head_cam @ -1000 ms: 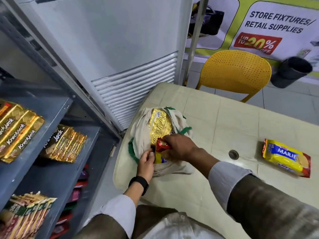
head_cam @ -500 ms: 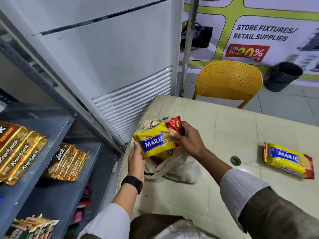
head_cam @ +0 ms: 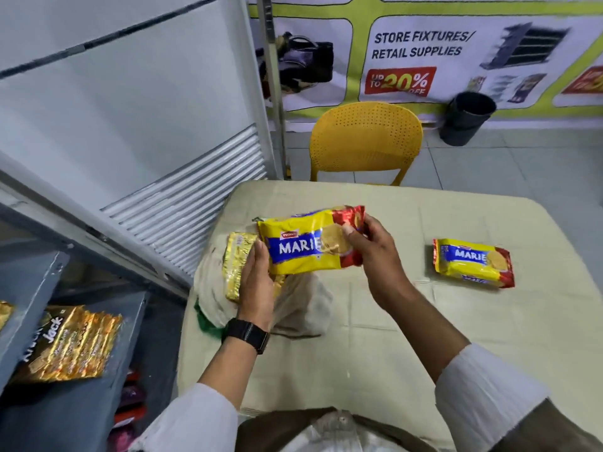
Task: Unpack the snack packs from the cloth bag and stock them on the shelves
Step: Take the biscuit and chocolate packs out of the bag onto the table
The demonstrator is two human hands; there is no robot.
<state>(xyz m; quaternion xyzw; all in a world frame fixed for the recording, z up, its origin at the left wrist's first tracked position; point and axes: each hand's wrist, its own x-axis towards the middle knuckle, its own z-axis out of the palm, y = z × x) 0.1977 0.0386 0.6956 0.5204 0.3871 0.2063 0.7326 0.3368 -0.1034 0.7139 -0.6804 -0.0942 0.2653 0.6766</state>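
My right hand [head_cam: 375, 259] grips the red end of a yellow Marie biscuit pack [head_cam: 303, 246], held level above the cream cloth bag [head_cam: 303, 305] on the table. My left hand [head_cam: 257, 288], with a black watch on the wrist, wraps around a gold foil pack [head_cam: 236, 265] that sticks up out of the bag. Its thumb touches the Marie pack's left end. A second Marie pack [head_cam: 473, 267] lies flat on the table to the right. Gold KrackJack packs [head_cam: 71, 344] sit on the grey shelf [head_cam: 130, 321] at the lower left.
The beige table [head_cam: 391, 321] is in front of me, with the shelf unit against its left side. A white louvred cabinet [head_cam: 163, 125] stands behind the shelves. A yellow chair [head_cam: 365, 141] and a black bin [head_cam: 466, 117] are beyond the table.
My right hand drew the Marie pack out of the bag and lifted it level. My left hand moved from the bag's edge onto the gold pack, which now stands up out of the bag.
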